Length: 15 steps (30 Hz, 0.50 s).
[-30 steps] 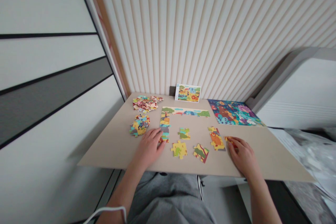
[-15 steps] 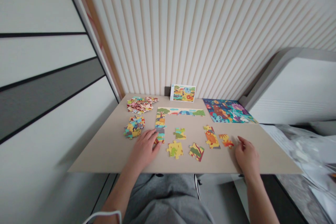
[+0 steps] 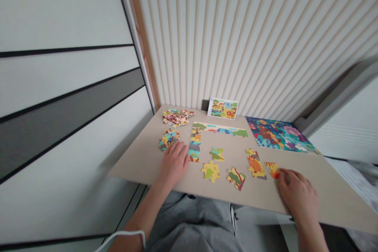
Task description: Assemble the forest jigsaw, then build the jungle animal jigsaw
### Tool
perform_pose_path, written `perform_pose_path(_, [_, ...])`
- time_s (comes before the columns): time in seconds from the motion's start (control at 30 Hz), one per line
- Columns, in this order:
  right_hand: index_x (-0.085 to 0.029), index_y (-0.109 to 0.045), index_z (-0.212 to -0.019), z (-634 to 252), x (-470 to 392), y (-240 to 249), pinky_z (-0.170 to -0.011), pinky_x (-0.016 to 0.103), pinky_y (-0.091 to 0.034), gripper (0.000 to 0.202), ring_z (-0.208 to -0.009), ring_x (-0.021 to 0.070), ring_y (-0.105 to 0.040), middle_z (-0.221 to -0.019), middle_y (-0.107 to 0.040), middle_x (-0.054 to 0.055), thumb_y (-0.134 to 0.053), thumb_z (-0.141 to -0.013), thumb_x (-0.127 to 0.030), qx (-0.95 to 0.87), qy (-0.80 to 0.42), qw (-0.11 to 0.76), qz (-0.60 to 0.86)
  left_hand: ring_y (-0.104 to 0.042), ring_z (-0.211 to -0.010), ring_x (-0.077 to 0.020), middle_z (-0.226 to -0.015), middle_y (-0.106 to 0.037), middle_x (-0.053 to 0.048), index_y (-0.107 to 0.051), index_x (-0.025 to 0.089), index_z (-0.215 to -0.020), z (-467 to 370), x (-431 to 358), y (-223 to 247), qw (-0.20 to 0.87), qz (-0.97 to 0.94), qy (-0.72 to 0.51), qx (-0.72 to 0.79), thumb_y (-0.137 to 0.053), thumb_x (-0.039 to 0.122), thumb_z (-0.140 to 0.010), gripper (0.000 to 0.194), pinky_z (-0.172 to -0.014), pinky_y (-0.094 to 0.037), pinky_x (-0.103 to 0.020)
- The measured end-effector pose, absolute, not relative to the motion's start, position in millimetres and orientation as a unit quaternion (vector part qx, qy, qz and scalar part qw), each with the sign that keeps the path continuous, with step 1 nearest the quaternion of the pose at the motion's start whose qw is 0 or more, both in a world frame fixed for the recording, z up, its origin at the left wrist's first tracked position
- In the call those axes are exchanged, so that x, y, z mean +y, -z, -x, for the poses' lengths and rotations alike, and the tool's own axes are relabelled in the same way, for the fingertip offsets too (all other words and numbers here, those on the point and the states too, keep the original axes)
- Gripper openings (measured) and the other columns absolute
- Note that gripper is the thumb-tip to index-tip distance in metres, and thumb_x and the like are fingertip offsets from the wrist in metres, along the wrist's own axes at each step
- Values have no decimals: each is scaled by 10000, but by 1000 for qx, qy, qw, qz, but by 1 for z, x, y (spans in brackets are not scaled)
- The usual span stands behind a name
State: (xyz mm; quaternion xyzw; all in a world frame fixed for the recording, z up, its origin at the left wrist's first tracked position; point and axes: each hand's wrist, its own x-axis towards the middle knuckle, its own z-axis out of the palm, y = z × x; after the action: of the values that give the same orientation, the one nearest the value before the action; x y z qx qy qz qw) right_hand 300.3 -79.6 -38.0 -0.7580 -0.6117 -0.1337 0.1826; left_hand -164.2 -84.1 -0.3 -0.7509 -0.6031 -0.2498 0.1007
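Note:
My left hand [image 3: 175, 162] lies open on the table, fingers stretched out. Its fingertips touch or almost touch the near edge of a small pile of colourful puzzle pieces [image 3: 169, 138]. To its right stands a joined strip of puzzle [image 3: 195, 145], which turns the corner into a top row [image 3: 224, 130]. My right hand [image 3: 299, 193] is curled, with thumb and forefinger at the right edge of a yellow-orange puzzle piece [image 3: 271, 168] lying on the table. Beside that piece lies a joined lion section [image 3: 256, 164]. Loose pieces sit between the hands: a green one [image 3: 217, 154], a yellow one [image 3: 210, 171] and a green-and-red one [image 3: 236, 177].
A larger heap of pieces [image 3: 177, 117] lies at the back left. A picture card [image 3: 222, 108] leans on the ribbed wall. A dark blue finished puzzle [image 3: 279, 134] covers the back right of the table [image 3: 141, 161].
My right hand has moved onto the yellow-orange piece. My left hand has moved off the joined strip towards the small pile. The whole view has shifted and tilted.

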Motion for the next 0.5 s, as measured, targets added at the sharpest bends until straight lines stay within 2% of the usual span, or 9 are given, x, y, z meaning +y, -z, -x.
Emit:
perform_pose_path(0.1, [-237,-739,-1104,-302,-79,39,-875,473,-460,439,-993,343,-618,-1157,-699,132,-394,-934,-450,-615,138,177,756,-529,-1270,-318,-1325,-624,-140,-636,179,-1259,186,-88,2,116,720,236,-642,-502,252,-971,326,-1107,-402,-512])
perform_pose_path(0.27, [-251,-757,-1039,-307,-75,44,-812,518,-479,442,-938,381,-624,-1119,-717,133,-426,-877,-495,-614,142,194,752,-589,-1180,-313,-1269,-649,-137,-635,204,-1251,227,-96,15,103,680,224,-691,-492,307,-979,324,-1041,-446,-481])
perform_pose_path(0.4, [-231,-775,-1013,-309,-74,44,-797,561,-479,455,-885,398,-635,-1088,-717,176,-470,-826,-510,-613,144,215,747,-564,-1224,-349,-1310,-621,-186,-534,150,-1382,248,-94,22,92,627,223,-741,-546,458,-951,531,-1021,-458,-486])
perform_pose_path(0.5, [-236,-776,-1017,-308,-74,43,-784,571,-482,462,-877,413,-639,-1075,-722,182,-479,-806,-519,-613,143,216,746,-556,-1233,-362,-1313,-620,-193,-545,137,-1364,252,-85,21,78,615,215,-754,-577,573,-913,628,-1026,-451,-495])
